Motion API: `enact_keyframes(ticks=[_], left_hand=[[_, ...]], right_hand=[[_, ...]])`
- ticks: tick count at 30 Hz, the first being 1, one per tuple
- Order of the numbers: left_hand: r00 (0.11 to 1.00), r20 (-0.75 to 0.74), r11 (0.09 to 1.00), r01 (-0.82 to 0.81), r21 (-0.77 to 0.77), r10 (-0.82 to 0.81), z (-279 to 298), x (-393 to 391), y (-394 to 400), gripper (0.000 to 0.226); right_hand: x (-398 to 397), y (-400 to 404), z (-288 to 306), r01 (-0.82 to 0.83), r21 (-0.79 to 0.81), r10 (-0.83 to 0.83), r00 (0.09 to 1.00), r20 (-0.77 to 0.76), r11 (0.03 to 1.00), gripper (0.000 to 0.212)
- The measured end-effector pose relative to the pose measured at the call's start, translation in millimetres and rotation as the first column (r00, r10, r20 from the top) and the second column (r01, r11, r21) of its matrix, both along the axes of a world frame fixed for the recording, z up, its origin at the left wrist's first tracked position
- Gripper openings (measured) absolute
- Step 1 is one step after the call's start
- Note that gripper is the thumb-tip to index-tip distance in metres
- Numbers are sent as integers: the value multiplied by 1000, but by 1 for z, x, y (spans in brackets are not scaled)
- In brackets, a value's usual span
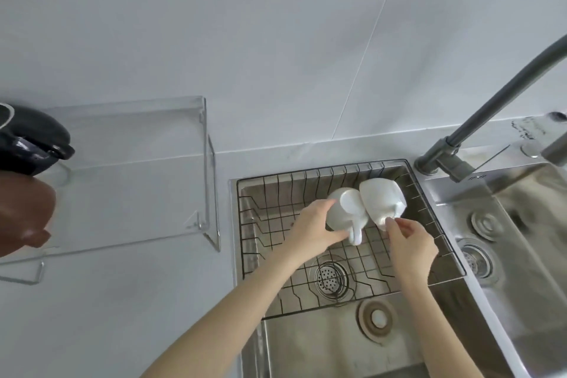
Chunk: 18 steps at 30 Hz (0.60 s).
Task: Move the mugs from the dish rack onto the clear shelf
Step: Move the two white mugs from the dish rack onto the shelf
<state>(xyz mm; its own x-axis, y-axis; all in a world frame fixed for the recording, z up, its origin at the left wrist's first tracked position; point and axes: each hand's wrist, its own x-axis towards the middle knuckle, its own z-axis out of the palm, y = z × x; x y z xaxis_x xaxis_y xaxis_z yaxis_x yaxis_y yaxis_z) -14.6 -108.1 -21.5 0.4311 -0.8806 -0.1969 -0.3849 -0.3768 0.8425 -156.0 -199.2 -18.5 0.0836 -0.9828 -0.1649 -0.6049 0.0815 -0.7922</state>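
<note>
**Both hands on the mugs, shelf waiting**

Far left, a black pot (29,138) and a brown pot (23,216) sit at the edge of the clear shelf (135,138), whose near side stands bare. Moving across to the dish rack (306,282) set in the sink (337,347): two white mugs lie tipped, touching each other. The left hand (313,227) wraps the left mug (343,209), thumb by the handle. The right hand (411,242) pinches the right mug (382,196) at its rim, fingertips only. A faucet (478,120) stands at right. Glazed ceramic, likely hard, breakable and slick if wet, so a full grip round the body or through the handle looks safer than that pinch.
</note>
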Motion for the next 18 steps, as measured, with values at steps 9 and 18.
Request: enact_keyframes(ticks=[9, 18], left_hand=[[970, 78, 972, 229, 46, -232, -17, 0, -109, 75], [957, 95, 960, 268, 77, -274, -31, -3, -129, 84]], right_hand=[[-5, -21, -28, 134, 78, -140, 987, 79, 988, 28], [-4, -25, -35, 146, 153, -179, 957, 228, 977, 7]])
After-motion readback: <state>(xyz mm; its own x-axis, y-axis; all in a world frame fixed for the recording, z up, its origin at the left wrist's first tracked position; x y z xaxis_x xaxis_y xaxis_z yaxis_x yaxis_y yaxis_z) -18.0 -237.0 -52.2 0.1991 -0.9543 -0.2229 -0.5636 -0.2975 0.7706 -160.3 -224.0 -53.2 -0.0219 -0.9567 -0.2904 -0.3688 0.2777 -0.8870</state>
